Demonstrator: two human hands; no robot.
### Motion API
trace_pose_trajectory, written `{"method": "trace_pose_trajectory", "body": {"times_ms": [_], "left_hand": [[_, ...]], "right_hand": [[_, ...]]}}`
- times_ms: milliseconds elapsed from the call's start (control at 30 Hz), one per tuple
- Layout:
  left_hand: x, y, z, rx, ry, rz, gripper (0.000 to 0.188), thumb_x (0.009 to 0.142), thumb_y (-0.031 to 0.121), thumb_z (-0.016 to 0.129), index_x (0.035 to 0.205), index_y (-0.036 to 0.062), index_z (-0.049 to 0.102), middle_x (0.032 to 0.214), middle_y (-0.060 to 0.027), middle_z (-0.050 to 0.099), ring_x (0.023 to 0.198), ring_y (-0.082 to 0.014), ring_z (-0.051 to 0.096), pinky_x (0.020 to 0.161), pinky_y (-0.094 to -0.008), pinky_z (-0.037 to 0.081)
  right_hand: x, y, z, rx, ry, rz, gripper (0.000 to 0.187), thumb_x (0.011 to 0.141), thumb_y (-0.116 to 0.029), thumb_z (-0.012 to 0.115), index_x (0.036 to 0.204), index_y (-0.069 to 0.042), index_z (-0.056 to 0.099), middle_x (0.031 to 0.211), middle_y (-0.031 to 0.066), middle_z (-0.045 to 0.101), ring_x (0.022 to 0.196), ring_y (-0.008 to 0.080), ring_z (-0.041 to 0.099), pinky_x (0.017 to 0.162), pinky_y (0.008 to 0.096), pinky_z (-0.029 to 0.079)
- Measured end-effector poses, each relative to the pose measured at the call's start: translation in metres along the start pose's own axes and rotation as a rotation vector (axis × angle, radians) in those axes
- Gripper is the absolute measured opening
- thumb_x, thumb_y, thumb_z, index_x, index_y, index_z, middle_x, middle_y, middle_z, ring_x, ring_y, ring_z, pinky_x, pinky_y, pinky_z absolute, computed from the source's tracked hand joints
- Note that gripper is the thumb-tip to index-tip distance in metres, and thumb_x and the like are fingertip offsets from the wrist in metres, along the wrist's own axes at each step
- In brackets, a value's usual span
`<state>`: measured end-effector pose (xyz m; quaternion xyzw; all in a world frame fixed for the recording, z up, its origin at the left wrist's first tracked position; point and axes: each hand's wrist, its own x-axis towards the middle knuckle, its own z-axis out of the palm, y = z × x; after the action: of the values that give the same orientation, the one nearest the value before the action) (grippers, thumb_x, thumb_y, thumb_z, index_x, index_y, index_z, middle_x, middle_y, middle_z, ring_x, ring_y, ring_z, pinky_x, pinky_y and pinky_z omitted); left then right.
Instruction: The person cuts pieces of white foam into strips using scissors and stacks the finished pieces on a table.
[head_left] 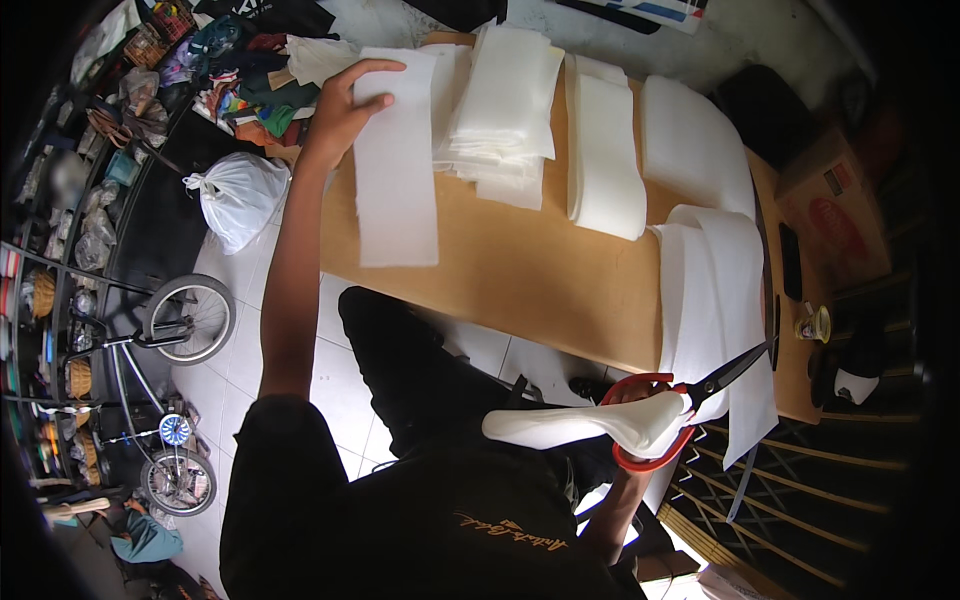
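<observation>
Right hand [632,484]: mostly lying hidden behind a draped white piece [590,425], which is also masking part of the red-handled scissors [682,390]. Left hand [350,105]: several fingers are lying out of sight at the white strip [397,190]. Table [520,275]: overhanging white material [700,290] is concealing part of the near edge, toward its right end. Cup [815,323], by the right edge: contents are proving too small to tell. Tied plastic bag [240,200], beyond the left edge: wrapping is concealing its contents. Shelf goods [95,225]: blurring into darkness. Printed sheet [665,10]: the upper picture edge is cutting it off.
</observation>
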<state>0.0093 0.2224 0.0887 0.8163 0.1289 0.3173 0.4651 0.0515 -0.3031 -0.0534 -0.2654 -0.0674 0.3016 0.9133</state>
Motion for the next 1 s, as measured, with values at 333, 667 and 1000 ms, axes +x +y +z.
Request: {"method": "trace_pose_trajectory", "body": {"times_ms": [333,667,1000], "left_hand": [[0.137,-0.147,0.018,0.147,0.055,0.034,0.036,0.072,-0.011,0.066,0.103,0.0079,0.068,0.105,-0.0093,0.068,0.100,-0.0176,0.061,0.091,-0.0278,0.045],[0.094,-0.161,0.067,0.745,0.192,0.100,0.050,0.083,0.020,0.069,0.129,0.0218,0.051,0.147,-0.0202,0.023,0.137,-0.0403,0.023,0.110,-0.0498,0.024],[0.045,-0.133,0.090,1.069,0.161,-0.174,0.053,0.094,0.038,0.051,0.140,0.0121,0.041,0.146,-0.0279,0.029,0.136,-0.0421,0.027,0.110,-0.0568,0.021]], "right_hand": [[-0.001,0.008,0.027,-0.374,0.168,-0.135,0.031,0.096,-0.038,0.051,0.095,-0.007,0.049,0.085,0.0071,0.057,0.075,0.0182,0.056,0.069,0.0360,0.049],[-0.006,0.013,0.028,-0.932,0.222,-0.330,0.046,0.082,-0.032,0.072,0.113,-0.007,0.048,0.097,0.0064,0.060,0.085,0.0167,0.061,0.075,0.0320,0.052],[-0.010,0.012,0.018,-0.729,0.258,-0.231,0.031,0.083,-0.013,0.069,0.108,-0.004,0.052,0.100,0.0064,0.061,0.087,0.0157,0.061,0.074,0.0296,0.050]]}}
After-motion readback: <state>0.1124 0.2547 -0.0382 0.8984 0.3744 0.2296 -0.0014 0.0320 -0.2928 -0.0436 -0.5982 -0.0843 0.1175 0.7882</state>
